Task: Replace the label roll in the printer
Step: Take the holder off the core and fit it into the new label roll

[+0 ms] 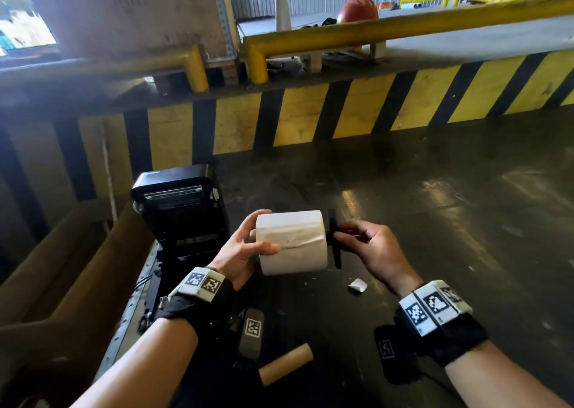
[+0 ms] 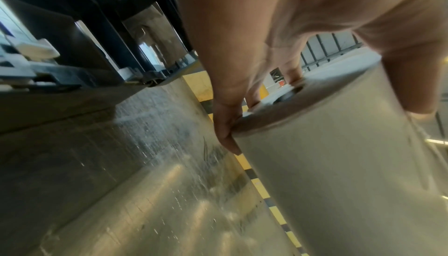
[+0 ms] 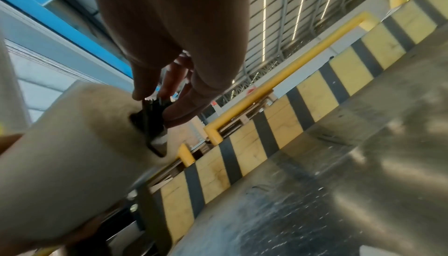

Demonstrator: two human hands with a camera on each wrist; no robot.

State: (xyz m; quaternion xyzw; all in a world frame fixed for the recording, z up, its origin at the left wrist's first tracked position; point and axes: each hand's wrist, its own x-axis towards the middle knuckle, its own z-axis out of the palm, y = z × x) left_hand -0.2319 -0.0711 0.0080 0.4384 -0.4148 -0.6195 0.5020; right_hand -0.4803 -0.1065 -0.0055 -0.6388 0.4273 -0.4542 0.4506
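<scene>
A full white label roll (image 1: 292, 242) hangs in the air above the dark table, lying sideways. My left hand (image 1: 248, 243) grips its left end, thumb across the front, fingers over the top. My right hand (image 1: 357, 236) pinches a black plastic spindle holder (image 1: 335, 240) whose shaft sits in the roll's core at the right end. The roll (image 2: 351, 164) fills the left wrist view, and the holder (image 3: 152, 118) shows in the right wrist view against the roll (image 3: 67, 145). The black printer (image 1: 180, 209) stands to the left, lid raised.
An empty cardboard core (image 1: 285, 364) lies near the table's front edge beside a black tagged piece (image 1: 251, 333). A small white paper scrap (image 1: 357, 285) lies below my right hand. A yellow-and-black striped barrier (image 1: 341, 118) runs along the back. Cardboard boxes (image 1: 62, 268) stand at left.
</scene>
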